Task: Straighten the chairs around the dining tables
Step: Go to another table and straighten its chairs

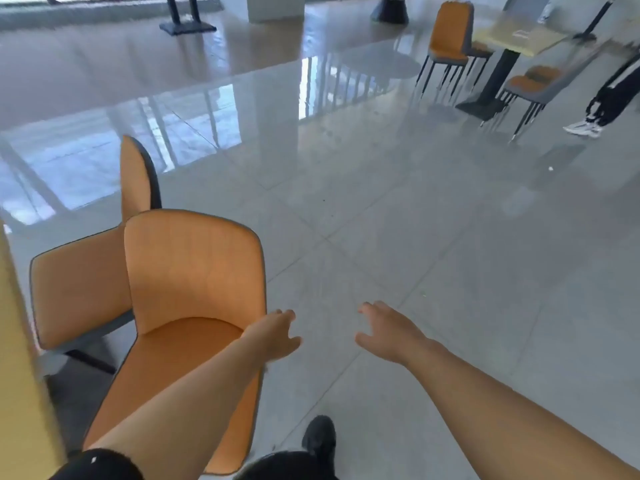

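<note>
An orange chair with a dark rim (194, 271) stands at the lower left, its seat towards me. My left hand (275, 336) hovers at the right edge of its seat, fingers apart, holding nothing; whether it touches the rim is unclear. My right hand (388, 329) is open over bare floor to the right of the chair. A second orange chair (83, 282) stands just behind the first, beside a yellow table edge (20, 358) at the far left. Another yellow table (519, 36) with orange chairs (450, 32) is at the far right.
Glossy grey tiled floor (415, 220) stretches ahead. Another person's leg and white shoe (585, 128) are at the right edge by the far table. My own black shoe (320, 438) is at the bottom. Black table bases (187, 26) stand at the back.
</note>
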`<state>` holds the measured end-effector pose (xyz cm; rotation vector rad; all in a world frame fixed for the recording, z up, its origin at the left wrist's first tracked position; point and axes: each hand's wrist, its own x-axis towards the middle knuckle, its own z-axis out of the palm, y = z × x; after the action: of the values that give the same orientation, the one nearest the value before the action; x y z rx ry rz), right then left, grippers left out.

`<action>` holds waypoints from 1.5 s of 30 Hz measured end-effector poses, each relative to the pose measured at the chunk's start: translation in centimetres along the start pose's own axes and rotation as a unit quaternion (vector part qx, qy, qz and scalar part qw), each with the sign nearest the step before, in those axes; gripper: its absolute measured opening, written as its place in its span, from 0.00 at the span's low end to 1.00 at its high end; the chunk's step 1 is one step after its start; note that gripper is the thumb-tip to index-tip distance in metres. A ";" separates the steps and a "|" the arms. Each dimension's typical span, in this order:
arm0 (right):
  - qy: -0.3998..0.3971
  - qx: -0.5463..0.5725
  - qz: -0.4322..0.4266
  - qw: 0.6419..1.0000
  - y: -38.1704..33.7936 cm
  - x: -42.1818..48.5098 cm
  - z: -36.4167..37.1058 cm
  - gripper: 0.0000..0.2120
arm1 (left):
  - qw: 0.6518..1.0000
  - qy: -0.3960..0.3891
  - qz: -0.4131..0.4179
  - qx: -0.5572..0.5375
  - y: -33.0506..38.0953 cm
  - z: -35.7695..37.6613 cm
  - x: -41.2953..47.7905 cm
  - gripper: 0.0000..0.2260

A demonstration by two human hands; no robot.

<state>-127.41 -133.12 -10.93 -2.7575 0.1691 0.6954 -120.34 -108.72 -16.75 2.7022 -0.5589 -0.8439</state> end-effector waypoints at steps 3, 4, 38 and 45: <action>0.009 -0.010 -0.025 1.000 2.1 5.2 -4.0 0.28 | 1.000 0.002 -0.020 -0.020 1.9 -2.3 4.5 0.28; 0.011 -0.011 -0.031 0.999 2.7 6.8 -5.3 0.28 | 0.999 0.006 -0.024 -0.026 2.4 -3.1 5.8 0.28; -0.184 -0.279 -0.586 0.738 -28.6 51.6 -19.5 0.32 | 0.687 0.352 -0.539 -0.336 -11.1 -22.9 21.6 0.15; -0.199 -0.289 -0.694 0.629 -38.3 52.6 -18.4 0.28 | 0.597 0.389 -0.616 -0.336 -12.4 -23.4 21.8 0.14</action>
<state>-66.14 -104.55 -11.06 -2.0078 -2.2912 0.8129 -86.56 -104.15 -13.08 1.9860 1.6179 0.1195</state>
